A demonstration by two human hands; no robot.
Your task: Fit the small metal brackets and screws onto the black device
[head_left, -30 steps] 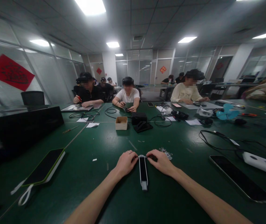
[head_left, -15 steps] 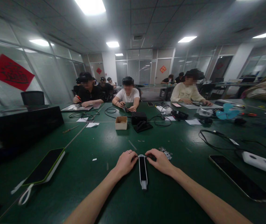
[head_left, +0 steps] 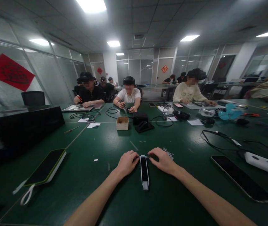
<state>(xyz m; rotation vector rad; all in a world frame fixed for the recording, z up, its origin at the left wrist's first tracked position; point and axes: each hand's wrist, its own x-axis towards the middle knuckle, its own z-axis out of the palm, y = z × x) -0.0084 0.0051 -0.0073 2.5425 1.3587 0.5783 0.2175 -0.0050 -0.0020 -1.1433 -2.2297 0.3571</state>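
A narrow black device with a white rim (head_left: 144,171) lies lengthwise on the green table (head_left: 105,194) in front of me. My left hand (head_left: 127,162) rests with curled fingers against its far left end; a ring shows on one finger. My right hand (head_left: 162,161) curls over the far right end, fingertips touching the device's top. Small metal parts (head_left: 168,153) lie just beyond my right hand.
A phone in a green case (head_left: 45,166) lies at the left, a dark phone (head_left: 242,179) and a white power strip (head_left: 264,164) with black cables at the right. A cardboard box (head_left: 122,123) and black gear (head_left: 141,122) sit mid-table. Several people work at the far side.
Both hands stay on the device's far end. The view has shifted slightly, so hands and device sit a little higher in the picture.
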